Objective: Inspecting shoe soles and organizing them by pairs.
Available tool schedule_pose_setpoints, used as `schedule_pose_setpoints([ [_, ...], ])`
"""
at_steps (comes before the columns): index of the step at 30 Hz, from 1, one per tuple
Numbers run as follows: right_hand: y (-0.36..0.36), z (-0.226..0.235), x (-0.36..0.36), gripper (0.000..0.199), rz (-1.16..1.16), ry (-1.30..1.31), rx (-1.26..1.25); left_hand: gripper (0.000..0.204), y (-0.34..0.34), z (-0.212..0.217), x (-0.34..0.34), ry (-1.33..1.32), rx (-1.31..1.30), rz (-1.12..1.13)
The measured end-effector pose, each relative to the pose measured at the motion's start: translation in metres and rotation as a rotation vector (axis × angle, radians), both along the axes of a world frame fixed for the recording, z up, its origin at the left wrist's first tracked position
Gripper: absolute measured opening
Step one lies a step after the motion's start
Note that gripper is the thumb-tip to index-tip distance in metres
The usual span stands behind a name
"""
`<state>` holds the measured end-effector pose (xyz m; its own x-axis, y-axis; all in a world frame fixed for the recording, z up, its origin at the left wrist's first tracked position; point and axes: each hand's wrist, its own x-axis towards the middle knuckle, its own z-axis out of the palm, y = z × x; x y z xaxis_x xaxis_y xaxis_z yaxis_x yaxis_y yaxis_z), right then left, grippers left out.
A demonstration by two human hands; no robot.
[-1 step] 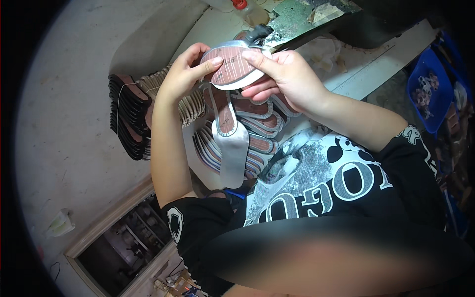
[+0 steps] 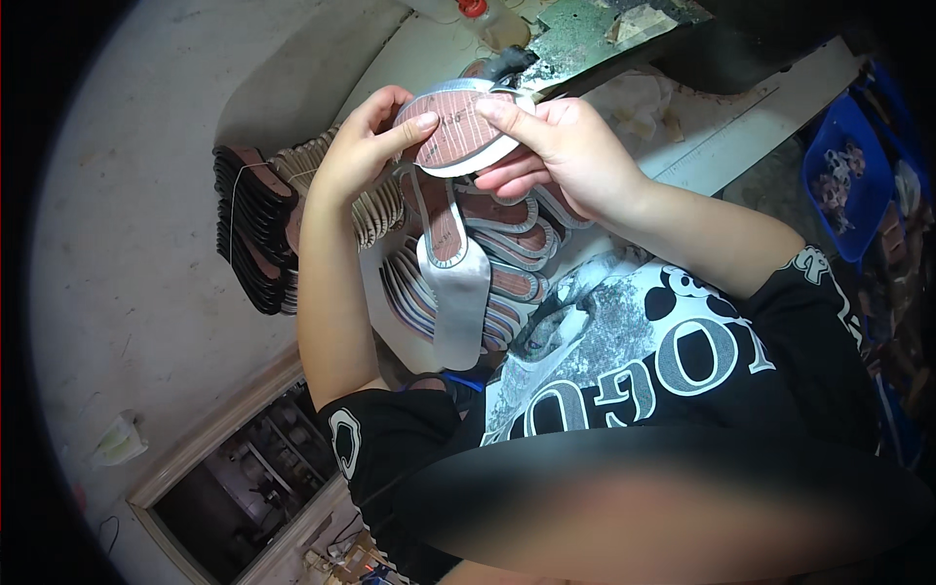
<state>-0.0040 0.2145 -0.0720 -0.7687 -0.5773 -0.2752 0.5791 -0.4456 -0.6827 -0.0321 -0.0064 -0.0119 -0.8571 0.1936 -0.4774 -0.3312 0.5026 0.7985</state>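
Note:
Both of my hands grip one shoe insole (image 2: 458, 146), its reddish-brown, line-marked underside facing up and a white and silver edge around it. My left hand (image 2: 356, 151) pinches its left end, thumb on top. On the right end my right hand (image 2: 565, 146) presses with the thumb, its fingers underneath. Just below, a narrow brown piece with a silver rim (image 2: 444, 229) lies over a silvery sheet-like insole (image 2: 460, 312); whether it joins the held insole I cannot tell. Overlapping silver-edged insoles (image 2: 512, 244) lie beside it, near my body.
Left of my left forearm are a tied bundle of black-edged insoles (image 2: 258, 224) and a beige-edged stack (image 2: 378, 214). Beyond my hands stand a worn green machine plate (image 2: 575, 44), a dark part (image 2: 507, 66) and a red-capped bottle (image 2: 499, 27). A blue basin (image 2: 819, 180) holds scraps at right.

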Motion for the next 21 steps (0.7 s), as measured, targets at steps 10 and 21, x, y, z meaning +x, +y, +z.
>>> schedule_pose_setpoints([
  [10, 0.002, 0.003, -0.005, 0.04, 0.027, 0.064, 0.025, 0.03, 0.005, -0.011, 0.034, 0.061, -0.026, 0.191],
  [21, 0.013, -0.006, -0.015, 0.035, 0.103, 0.183, 0.049, 0.032, 0.041, 0.002, 0.045, -0.18, 0.055, 0.187],
])
